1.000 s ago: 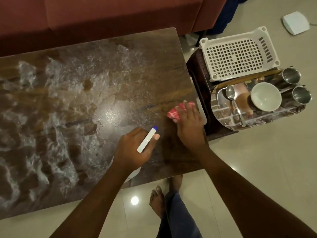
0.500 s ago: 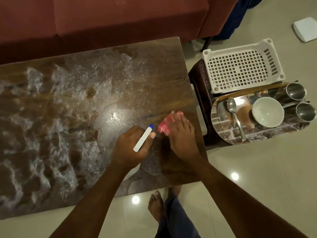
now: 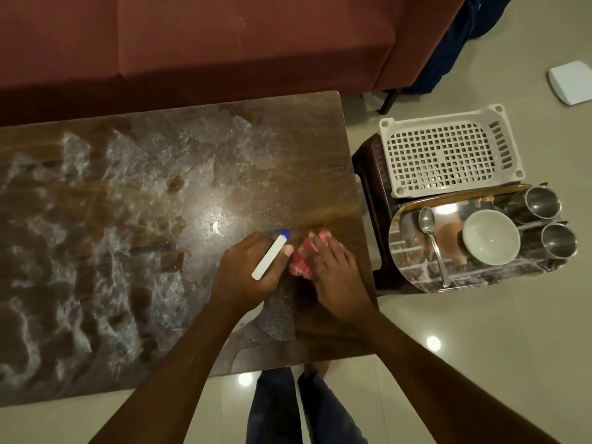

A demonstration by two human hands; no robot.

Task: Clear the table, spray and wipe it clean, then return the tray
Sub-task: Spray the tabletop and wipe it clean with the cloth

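The dark wooden table (image 3: 288, 149) is streaked with pale wet smears over its left and middle. My left hand (image 3: 246, 274) grips a white spray bottle (image 3: 270, 257) with a blue nozzle tip, most of the bottle hidden under the hand. Right beside it my right hand (image 3: 333, 274) presses a red-and-white cloth (image 3: 301, 264) flat on the table near the right edge. The shiny tray (image 3: 413, 270) rests on a low dark stool to the right, carrying a spoon (image 3: 431, 232), a white bowl (image 3: 490, 237) and two steel cups (image 3: 541, 203).
A white perforated plastic basket (image 3: 448, 152) lies behind the tray on the stool. A red-brown sofa (image 3: 224, 43) runs along the table's far side. A white flat box (image 3: 571, 83) is on the floor at the far right. My legs stand at the table's near edge.
My right hand has slid the cloth leftward from the table's right edge until it is next to my left hand. The left hand and bottle have stayed in about the same spot.
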